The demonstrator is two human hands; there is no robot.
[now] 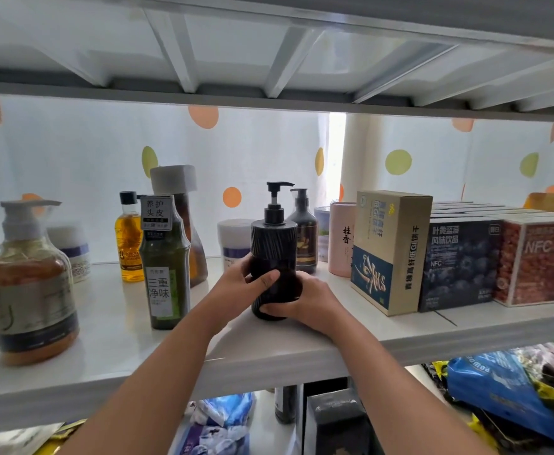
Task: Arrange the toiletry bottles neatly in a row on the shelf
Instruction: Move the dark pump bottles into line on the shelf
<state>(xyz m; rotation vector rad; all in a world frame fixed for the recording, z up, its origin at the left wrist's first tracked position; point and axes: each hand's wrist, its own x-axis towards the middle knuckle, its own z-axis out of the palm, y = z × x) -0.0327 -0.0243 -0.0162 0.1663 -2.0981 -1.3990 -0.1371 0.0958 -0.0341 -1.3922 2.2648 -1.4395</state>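
Note:
A black pump bottle [273,244] stands upright near the front of the white shelf [131,349]. Both hands hold it: my left hand [241,279] wraps its left side, my right hand [305,298] cups its lower right and base. To the left stand a dark green bottle [164,267] with a tag on its neck, a large orange pump bottle [29,290], a small amber bottle [130,244] and a tall brown bottle [187,224] behind. A dark brown pump bottle [304,236] stands just behind the black one.
Two white jars [72,251] [233,241] sit toward the back. On the right stand a pink tube [343,239], a tan and blue box [390,251] and drink cartons [459,261]. A shelf frame [269,100] runs overhead; bags [498,389] lie below.

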